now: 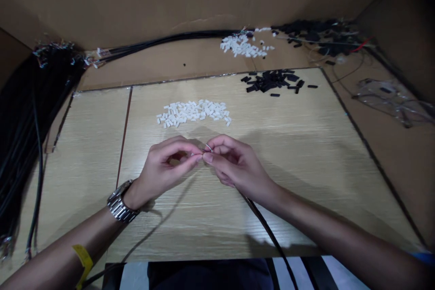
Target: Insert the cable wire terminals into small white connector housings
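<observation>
My left hand [171,158], with a metal watch [121,203] on its wrist, pinches something tiny between thumb and forefinger. It may be a white piece or a wire end, but the fingers cover most of it. My right hand [236,161] is closed on thin wires [210,147] at the end of a black cable [265,224], which runs from under this hand down past the table edge. The fingertips of both hands meet above the table. Just beyond them lies a loose pile of small white plastic pieces [193,112].
Small black pieces [272,80] lie at the back right of the wooden table [299,145]. More white pieces [243,45] rest on the cardboard behind. A thick bundle of black cables [23,131] hangs at the left. Clear plastic and wires [390,97] lie at the right.
</observation>
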Tool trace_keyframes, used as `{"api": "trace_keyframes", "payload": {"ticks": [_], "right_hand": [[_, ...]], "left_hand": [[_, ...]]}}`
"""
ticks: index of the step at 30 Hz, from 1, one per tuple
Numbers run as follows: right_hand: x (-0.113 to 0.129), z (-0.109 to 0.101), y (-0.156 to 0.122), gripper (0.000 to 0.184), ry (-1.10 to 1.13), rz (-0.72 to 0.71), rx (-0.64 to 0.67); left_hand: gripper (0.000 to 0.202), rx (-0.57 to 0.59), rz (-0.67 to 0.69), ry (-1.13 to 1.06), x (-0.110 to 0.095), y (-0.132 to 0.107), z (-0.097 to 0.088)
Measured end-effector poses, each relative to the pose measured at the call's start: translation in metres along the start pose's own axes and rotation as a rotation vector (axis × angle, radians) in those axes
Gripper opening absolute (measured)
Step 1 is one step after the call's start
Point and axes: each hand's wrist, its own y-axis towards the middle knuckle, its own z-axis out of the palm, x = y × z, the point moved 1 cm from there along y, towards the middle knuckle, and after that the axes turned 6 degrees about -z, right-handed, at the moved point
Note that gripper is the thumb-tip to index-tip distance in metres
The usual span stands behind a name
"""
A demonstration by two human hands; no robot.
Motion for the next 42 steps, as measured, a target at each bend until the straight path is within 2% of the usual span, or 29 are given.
{"api": "trace_keyframes", "payload": {"ticks": [4,8,14,20,26,32,35,38,42], "right_hand": [[-0.0009,-0.0001,-0.0012,0.019,0.062,0.084,-0.001],[0.0003,-0.0005,-0.0017,0.019,0.086,0.053,-0.031],[0.0052,-0.0028,-0.0019,0.016,0.134,0.126,0.065],[0.0032,-0.0052,-0.0028,0.013,-0.126,-0.079,0.045],[0.0016,-0.0036,-0.0061,0.011,-0.27,-0.147,0.021],[-0.001,-0.0045,-0.0079,0.011,-0.265,-0.157,0.03],[0.0007,-0.0031,-0.0089,0.011,-0.251,-0.135,0.094],[0.002,-0.0028,-0.0095,0.009,-0.326,-0.14,0.174],[0.0038,-0.0066,-0.0088,0.006,-0.476,-0.215,0.155]], "left_hand": [[0.009,-0.007,0.063,0.049,0.0004,-0.0017,0.0004],[0.011,0.0,0.087,0.071,-0.0005,-0.0024,0.0009],[0.008,-0.021,0.076,0.083,-0.0018,-0.0028,0.0001],[0.012,-0.013,0.078,0.05,0.001,-0.0033,-0.0007],[0.008,0.021,-0.01,0.017,0.0015,-0.0023,-0.0013],[0.004,0.026,-0.065,-0.023,0.0011,-0.0002,0.0009],[0.003,0.046,-0.165,-0.144,0.002,0.0014,0.0012],[0.004,0.103,-0.269,-0.288,0.0029,0.0034,-0.0011],[0.015,0.178,-0.379,-0.415,0.0033,0.0049,-0.0065]]}}
